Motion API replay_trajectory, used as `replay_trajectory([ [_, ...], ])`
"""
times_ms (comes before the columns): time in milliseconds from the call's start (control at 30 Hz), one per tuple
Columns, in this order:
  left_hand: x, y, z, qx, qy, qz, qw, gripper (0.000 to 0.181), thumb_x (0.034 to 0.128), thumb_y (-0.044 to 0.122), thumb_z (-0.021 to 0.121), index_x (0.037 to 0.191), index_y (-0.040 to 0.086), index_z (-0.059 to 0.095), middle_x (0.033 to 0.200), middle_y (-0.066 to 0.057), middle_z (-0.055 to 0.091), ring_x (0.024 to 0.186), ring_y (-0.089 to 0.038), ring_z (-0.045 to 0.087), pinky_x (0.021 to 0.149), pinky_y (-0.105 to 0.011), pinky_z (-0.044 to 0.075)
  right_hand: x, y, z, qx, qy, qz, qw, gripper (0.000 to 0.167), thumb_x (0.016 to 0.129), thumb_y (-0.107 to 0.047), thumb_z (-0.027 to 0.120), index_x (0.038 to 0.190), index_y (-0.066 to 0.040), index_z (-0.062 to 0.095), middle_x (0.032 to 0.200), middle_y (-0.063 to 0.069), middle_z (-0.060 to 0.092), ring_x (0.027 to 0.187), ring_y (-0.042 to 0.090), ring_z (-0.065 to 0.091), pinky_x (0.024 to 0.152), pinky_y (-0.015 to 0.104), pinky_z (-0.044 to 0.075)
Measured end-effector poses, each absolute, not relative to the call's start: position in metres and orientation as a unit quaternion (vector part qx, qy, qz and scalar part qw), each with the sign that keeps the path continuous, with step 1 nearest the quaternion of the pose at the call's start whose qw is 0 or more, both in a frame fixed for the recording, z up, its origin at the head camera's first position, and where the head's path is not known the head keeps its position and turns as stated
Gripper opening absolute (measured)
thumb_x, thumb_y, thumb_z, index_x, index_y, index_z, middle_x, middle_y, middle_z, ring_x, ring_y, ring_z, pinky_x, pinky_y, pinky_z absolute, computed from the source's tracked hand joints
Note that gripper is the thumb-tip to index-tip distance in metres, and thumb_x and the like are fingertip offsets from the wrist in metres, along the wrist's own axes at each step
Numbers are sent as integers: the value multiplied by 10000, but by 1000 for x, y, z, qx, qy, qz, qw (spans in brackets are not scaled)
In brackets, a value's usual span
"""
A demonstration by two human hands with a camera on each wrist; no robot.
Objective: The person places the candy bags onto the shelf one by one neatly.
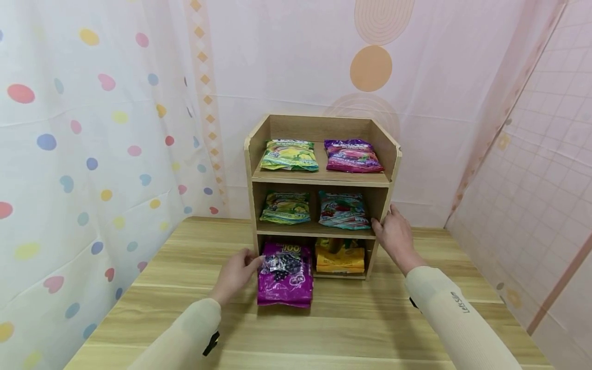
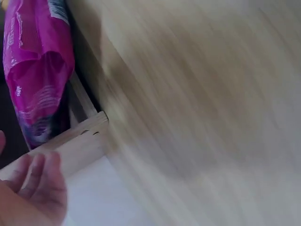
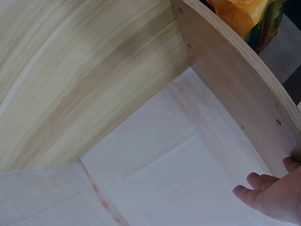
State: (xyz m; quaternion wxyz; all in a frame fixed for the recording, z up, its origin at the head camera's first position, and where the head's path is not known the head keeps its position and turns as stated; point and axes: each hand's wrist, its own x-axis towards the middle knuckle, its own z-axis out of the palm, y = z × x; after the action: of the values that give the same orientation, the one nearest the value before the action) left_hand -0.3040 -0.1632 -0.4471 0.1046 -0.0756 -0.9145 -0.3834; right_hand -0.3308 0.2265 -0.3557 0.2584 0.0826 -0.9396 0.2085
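Observation:
A three-tier wooden shelf (image 1: 321, 178) stands on the table. A purple candy bag with grape pictures (image 1: 284, 280) leans out of its lower left compartment. My left hand (image 1: 235, 272) is at the shelf's lower left side, thumb close to the bag's edge; in the left wrist view its fingers (image 2: 49, 183) are loosely bent beside the side panel (image 2: 77, 148). My right hand (image 1: 395, 234) rests its thumb at the right panel's front edge at middle-tier height. In the right wrist view its other fingers (image 3: 256, 190) extend loosely beside the panel's outer face (image 3: 240, 89).
Yellow-green (image 1: 290, 155) and purple-pink (image 1: 353, 155) bags lie on top. A green-yellow bag (image 1: 285, 208) and a teal-red bag (image 1: 343, 209) sit in the middle tier. A yellow package (image 1: 339, 259) fills the lower right compartment. Patterned curtains (image 1: 296, 67) surround the wooden table (image 1: 351, 334).

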Motion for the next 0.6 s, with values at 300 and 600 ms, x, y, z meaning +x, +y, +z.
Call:
replay_trajectory([
  [300,-293,-144,-450,-309,-919,-105,220,444,901,486,683,1084,84,725,1061,-87,644,954,-257,621,851,-459,530,-330,228,-357,81,-939,209,260,344,984,-164,586,1084,154,674,1427,372,400,1354,459,388,1015,553,416],
  [600,-284,-138,-464,-431,-880,45,195,654,829,605,701,1322,182,624,1281,-80,597,1189,-296,570,1006,-502,452,-330,226,-356,78,-940,212,256,390,989,-174,571,1182,161,627,1440,366,395,1324,470,420,1008,553,423],
])
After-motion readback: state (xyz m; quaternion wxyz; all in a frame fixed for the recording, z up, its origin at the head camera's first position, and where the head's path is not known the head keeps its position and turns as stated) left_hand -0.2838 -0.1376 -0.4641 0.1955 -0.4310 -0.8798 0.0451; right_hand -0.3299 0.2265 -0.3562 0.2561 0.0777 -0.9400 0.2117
